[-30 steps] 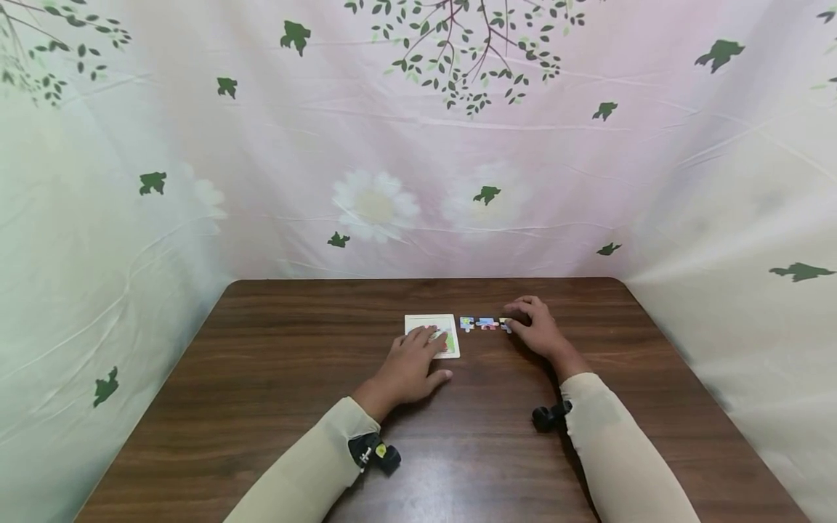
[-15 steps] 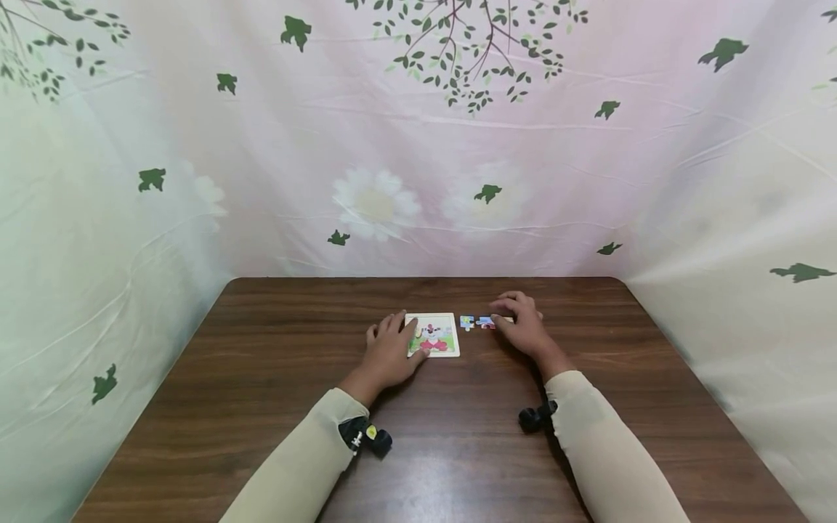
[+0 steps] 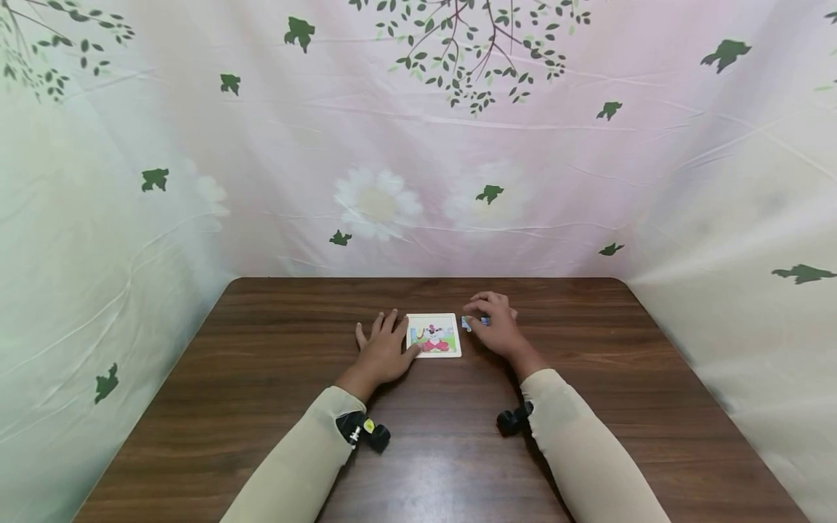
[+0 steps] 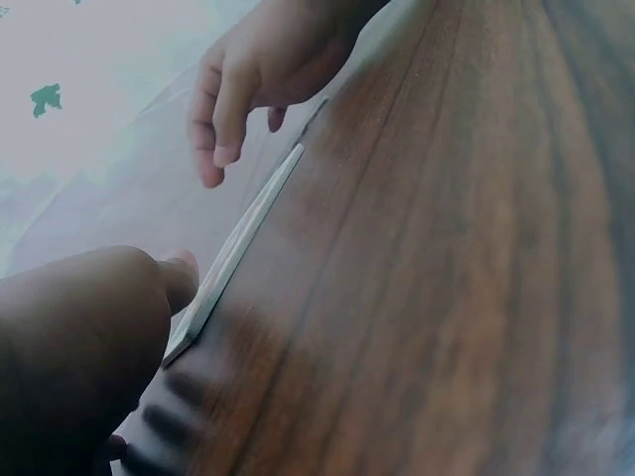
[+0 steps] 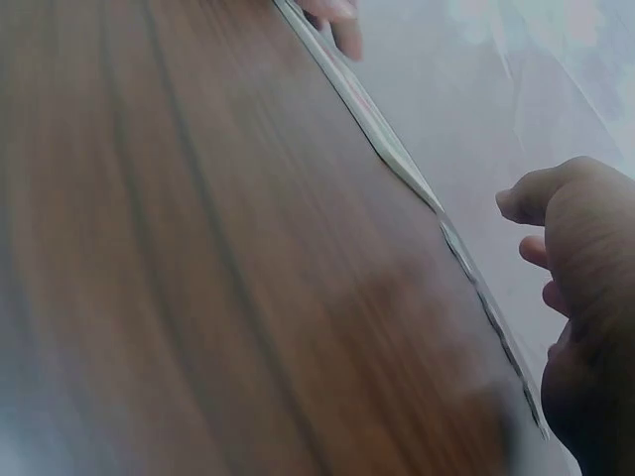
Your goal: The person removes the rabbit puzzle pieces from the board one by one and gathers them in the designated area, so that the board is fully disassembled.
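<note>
A small square picture puzzle (image 3: 434,335) in a white frame lies flat on the table, showing a cartoon mouse in red. My left hand (image 3: 381,354) rests at its left side, fingers spread, the thumb over the lower left corner. To the right of the frame are blue jigsaw pieces (image 3: 466,324), mostly hidden under my right hand (image 3: 498,327). That hand hovers with loosely bent fingers. In the right wrist view its thumb (image 5: 518,203) stands apart from the thin row of pieces (image 5: 486,300), and nothing shows between the fingers.
The brown wooden table (image 3: 261,341) spreads out on all sides of the puzzle. Behind it hangs a pale cloth backdrop (image 3: 418,152) printed with leaves, birds and flowers. A small black camera (image 3: 378,438) sits on the left wrist, another camera (image 3: 508,423) on the right.
My left hand has slid left off the puzzle picture to its left edge, uncovering the mouse. My right hand has moved left along the row of pieces, toward the frame.
</note>
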A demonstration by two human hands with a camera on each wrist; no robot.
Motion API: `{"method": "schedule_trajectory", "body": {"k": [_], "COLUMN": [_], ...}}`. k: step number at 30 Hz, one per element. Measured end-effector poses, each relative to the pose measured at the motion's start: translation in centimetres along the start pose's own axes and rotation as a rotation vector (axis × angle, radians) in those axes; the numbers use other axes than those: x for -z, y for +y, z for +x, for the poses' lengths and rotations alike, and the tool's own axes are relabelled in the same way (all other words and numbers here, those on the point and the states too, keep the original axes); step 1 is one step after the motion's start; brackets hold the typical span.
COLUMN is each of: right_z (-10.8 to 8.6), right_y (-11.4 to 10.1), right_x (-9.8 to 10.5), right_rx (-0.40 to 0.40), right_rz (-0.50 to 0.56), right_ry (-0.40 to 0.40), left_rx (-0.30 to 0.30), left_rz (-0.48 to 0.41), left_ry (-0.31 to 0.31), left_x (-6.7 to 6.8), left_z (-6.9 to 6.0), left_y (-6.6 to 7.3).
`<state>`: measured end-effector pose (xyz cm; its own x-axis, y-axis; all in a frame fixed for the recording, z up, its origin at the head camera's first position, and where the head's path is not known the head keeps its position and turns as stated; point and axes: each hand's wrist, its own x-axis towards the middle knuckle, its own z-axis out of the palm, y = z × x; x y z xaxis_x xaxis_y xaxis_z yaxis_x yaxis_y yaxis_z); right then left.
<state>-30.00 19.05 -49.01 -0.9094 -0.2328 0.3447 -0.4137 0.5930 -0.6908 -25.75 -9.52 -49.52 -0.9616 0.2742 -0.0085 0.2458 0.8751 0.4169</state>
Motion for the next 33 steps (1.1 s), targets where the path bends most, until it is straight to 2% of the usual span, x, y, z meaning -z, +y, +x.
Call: {"method": "schedule_trajectory", "body": {"k": [5,12,21,27,33], "right_z": [0.3,0.6,0.8,1.0,1.0], "right_y": [-1.2,-2.5,-4.5,-4.9,-4.9], "right_x": [-1.5,-3.1,-4.3,-5.0,-5.5], "right_rx": [0.033,0.079,0.056,0.064,0.087], "right_rz": [-0.003,-0.016,0.025,0.035,-0.025], "right_ry": [-0.027,-0.069,-0.163,-0.212,-0.238], "left_rx": [0.016,0.03,0.013,0.014,0.006], "left_rz": [0.023,0.029,0.037,0.016,0.006], "left_ry": [-0.017,-0.026,-0.02,-0.032,-0.018], "left_x": [-0.5,-0.2,0.3,0.0,-0.2], "left_z": [0.4,0.3,-0.3,0.0,0.1], "left_y": [-0.3,0.1,0.4,0.1,-0.2]}}
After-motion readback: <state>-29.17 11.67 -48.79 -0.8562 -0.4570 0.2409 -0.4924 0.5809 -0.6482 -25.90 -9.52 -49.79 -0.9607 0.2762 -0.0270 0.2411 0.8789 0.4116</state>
